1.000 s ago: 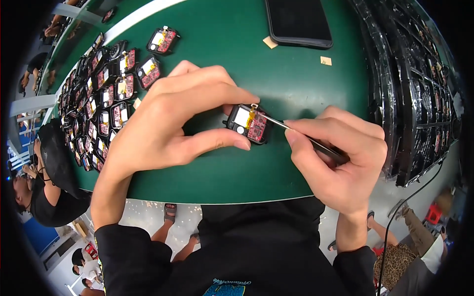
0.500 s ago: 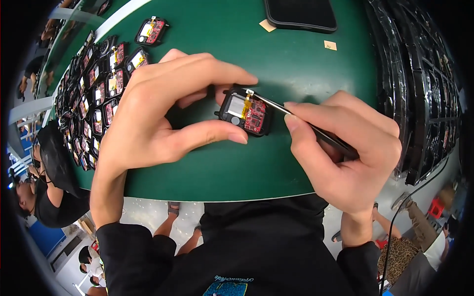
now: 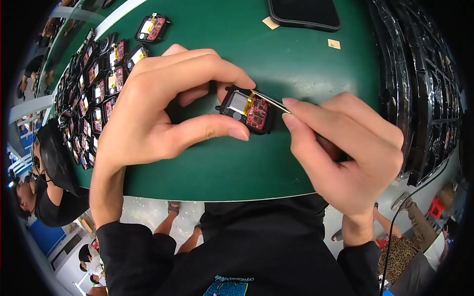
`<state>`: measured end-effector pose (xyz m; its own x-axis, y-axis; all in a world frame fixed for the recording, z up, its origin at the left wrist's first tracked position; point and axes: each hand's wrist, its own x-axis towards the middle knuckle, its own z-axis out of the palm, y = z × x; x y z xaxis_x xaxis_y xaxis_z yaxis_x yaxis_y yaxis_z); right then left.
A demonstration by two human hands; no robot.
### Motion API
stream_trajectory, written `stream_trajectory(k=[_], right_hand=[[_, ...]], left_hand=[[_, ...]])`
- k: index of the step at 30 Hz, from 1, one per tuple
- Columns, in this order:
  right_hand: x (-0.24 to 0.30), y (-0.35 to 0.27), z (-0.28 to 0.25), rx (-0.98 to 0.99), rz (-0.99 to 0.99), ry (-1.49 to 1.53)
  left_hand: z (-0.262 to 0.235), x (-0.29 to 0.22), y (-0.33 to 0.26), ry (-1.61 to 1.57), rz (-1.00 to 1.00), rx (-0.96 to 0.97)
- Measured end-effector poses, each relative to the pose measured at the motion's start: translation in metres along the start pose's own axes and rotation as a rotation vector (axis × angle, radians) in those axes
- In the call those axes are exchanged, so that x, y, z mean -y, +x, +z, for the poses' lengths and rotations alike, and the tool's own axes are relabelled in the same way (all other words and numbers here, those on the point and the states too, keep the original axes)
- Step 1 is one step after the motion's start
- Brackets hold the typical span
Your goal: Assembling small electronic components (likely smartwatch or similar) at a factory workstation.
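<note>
A small black device casing (image 3: 228, 104) is at the middle of the green table, with a red circuit board, a silvery battery and a strip of yellow tape exposed inside. My left hand (image 3: 163, 106) grips it from the left, thumb along the near edge and index fingertip at the far edge. In my right hand (image 3: 345, 153) is a pair of metal tweezers (image 3: 272, 102), pinched between thumb and fingers. Their tips touch down near the far edge of the casing, right beside my left index fingertip, where the exact contact is too small to make out.
Many similar opened casings (image 3: 116, 79) crowd the table's left side, with one single casing (image 3: 152, 28) at the far left. A black phone-like slab (image 3: 304, 14) and small paper pieces (image 3: 334, 44) lie far right. Stacked black trays (image 3: 419, 93) stand at the right. People are nearby.
My left index fingertip has come down onto the casing's far edge. The white tab that showed there at the tweezer tips is now out of sight. The tweezers have shifted slightly.
</note>
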<state>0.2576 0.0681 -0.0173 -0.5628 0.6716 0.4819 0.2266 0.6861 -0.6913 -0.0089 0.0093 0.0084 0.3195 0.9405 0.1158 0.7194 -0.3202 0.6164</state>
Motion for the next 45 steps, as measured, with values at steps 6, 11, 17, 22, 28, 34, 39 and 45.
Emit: stream_trajectory(k=[6,11,17,22,28,34,39,45], right_hand=[[-0.0005,0.0028,-0.0061,0.060,0.129,0.163],[0.0002,0.0030,-0.0091,0.091,0.161,0.182],[-0.0010,0.0020,-0.0083,0.109,0.160,0.186],[-0.0014,0.0013,-0.0060,0.109,0.179,0.201],[-0.0005,0.0026,-0.0086,0.114,0.157,0.188],[-0.0033,-0.0011,-0.0050,0.099,0.077,0.156],[-0.0001,-0.0020,-0.0044,0.073,0.029,0.089],[-0.0031,-0.0046,-0.0042,0.058,0.002,0.124]], left_hand=[[-0.0067,0.0052,-0.0006,-0.072,-0.001,0.063],[-0.0061,0.0087,0.0005,-0.106,0.052,0.065],[-0.0090,0.0070,0.0012,-0.040,0.059,0.114],[-0.0107,0.0036,0.0024,-0.039,0.041,0.138],[-0.0085,0.0059,0.0037,-0.031,0.159,0.106],[-0.0070,0.0054,0.0043,-0.044,0.152,0.100],[-0.0075,0.0047,0.0034,-0.045,0.151,0.086],[-0.0069,0.0029,0.0021,-0.038,0.135,0.079]])
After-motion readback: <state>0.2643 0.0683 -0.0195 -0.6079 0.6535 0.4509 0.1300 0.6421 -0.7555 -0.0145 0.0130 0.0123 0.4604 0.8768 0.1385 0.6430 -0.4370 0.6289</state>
